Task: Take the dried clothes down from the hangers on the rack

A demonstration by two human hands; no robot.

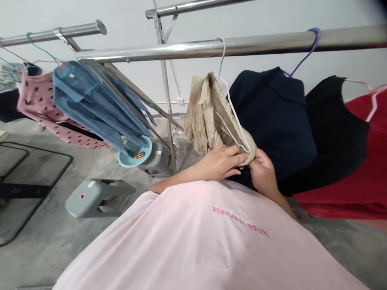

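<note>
**Beige garment held at the lower end of a white hanger**

A beige garment [205, 117] is seen hung on a white wire hanger [234, 117], whose hook is looped over the front steel rail [181, 49] of a drying rack. The lower corner of the garment and hanger is gripped from both sides. The left hand [222, 161] is laid over the cloth from the left, its fingers closed in a pinching grip on the fabric edge. The right hand [263, 171] is set just beside it, the thumb pressed against the cloth from the right; its grip is closed on the same corner. The two hands are almost touching each other.

Just right of the beige garment, a navy garment [272, 117] is hung on a purple hanger [305, 52], followed by a black garment [335, 129] and a red garment [356, 173]. To the left, a blue denim shirt [96, 108] and a pink spotted garment [39, 104] are hung well apart from the hands.

On the concrete floor [45, 241], a grey stool [96, 197] is seen lying on its side, and a light blue basin [136, 151] is set on another grey stool by the rack's upright. The lower part of the view is filled by the person's pale pink shirt [187, 241], printed with pink lettering.
</note>
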